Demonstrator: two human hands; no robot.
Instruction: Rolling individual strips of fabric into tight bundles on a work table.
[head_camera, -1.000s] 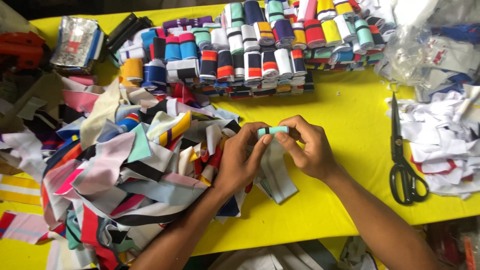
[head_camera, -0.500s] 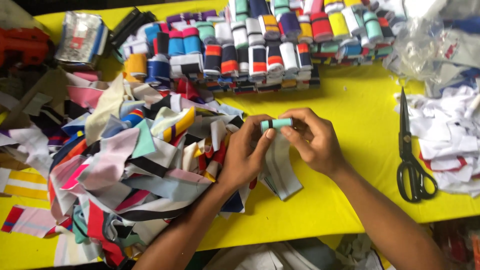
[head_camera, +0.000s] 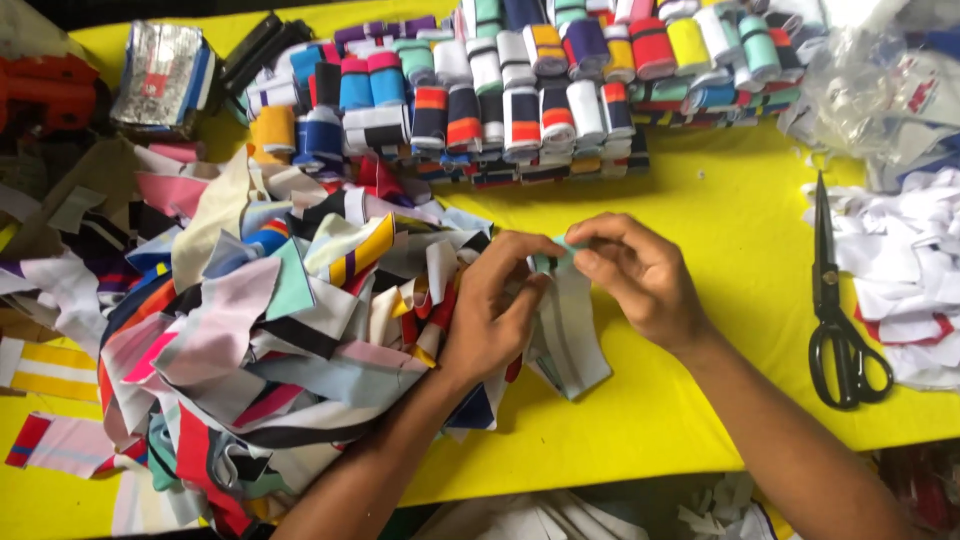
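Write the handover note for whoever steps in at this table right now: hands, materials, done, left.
Left hand and right hand together pinch the top of a pale grey-and-teal fabric strip, its tail lying on the yellow table.
Done: rows of rolled striped fabric strips stacked at the far edge.
Left: a large heap of loose coloured fabric strips beside the left hand.
Black scissors lie unused to the right.

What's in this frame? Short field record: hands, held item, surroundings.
left hand: grips the strip's near end
right hand: pinches the same strip from the right
held item: teal and grey fabric strip, partly folded between the fingers, tail on the table
surface: yellow table
left of hands: heap of loose mixed-colour strips
behind: rows of rolled strips
right: black scissors
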